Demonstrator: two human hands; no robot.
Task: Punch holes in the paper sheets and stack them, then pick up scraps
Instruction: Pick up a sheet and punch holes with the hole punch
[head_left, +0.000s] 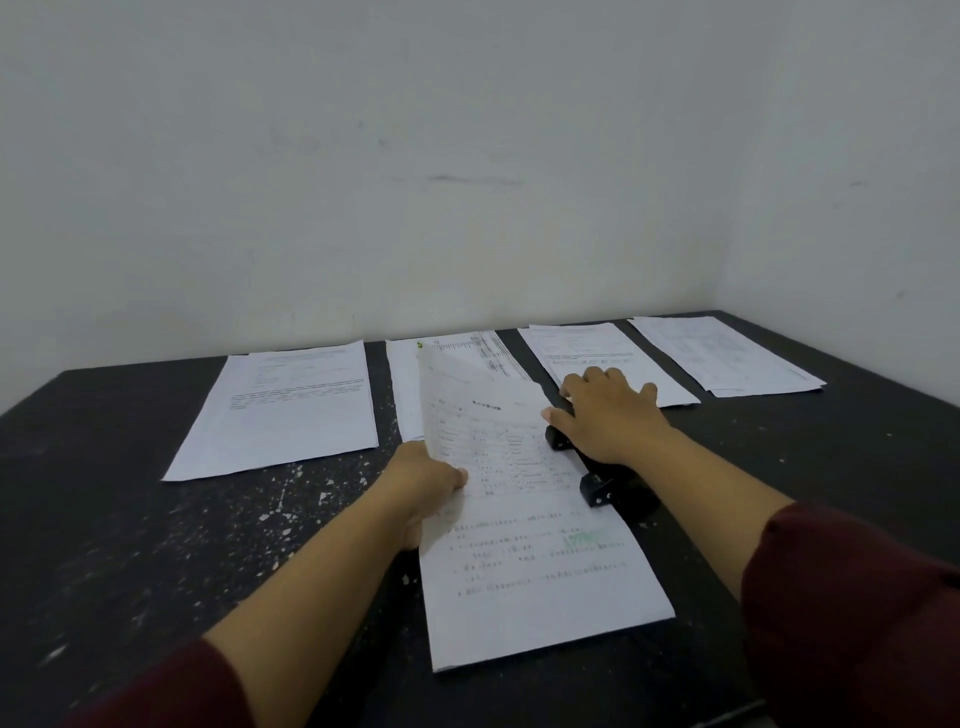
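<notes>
Two dark red sleeves (852, 613) are showing at the bottom, closest to the camera, and bare arms are reaching out from them over a black desk (104, 545).

A printed paper sheet (524, 545) is lying in the middle of the desk, with its near end flat and its far end lifting up a little. The left hand (426, 488) is gripping the left edge of this sheet, with the thumb on top and the fingers tucked under the paper. The right edge of the sheet is sitting inside a black hole punch (608, 483). The right hand (608, 415) is lying flat on top of the punch with its fingers spread out, not wrapping around anything.

Little white scraps (291, 493) are scattered on the desk to the left of the left hand.

Four more lots of paper are lying in a row at the back of the desk, close to the grey wall (467, 156). The left pile (291, 410) is lying alone. The middle pile (410, 384) is partly hiding behind the lifted sheet. The third pile (587, 348) is just past the right hand's fingers. The last pile (727, 353) is in the far right corner.
</notes>
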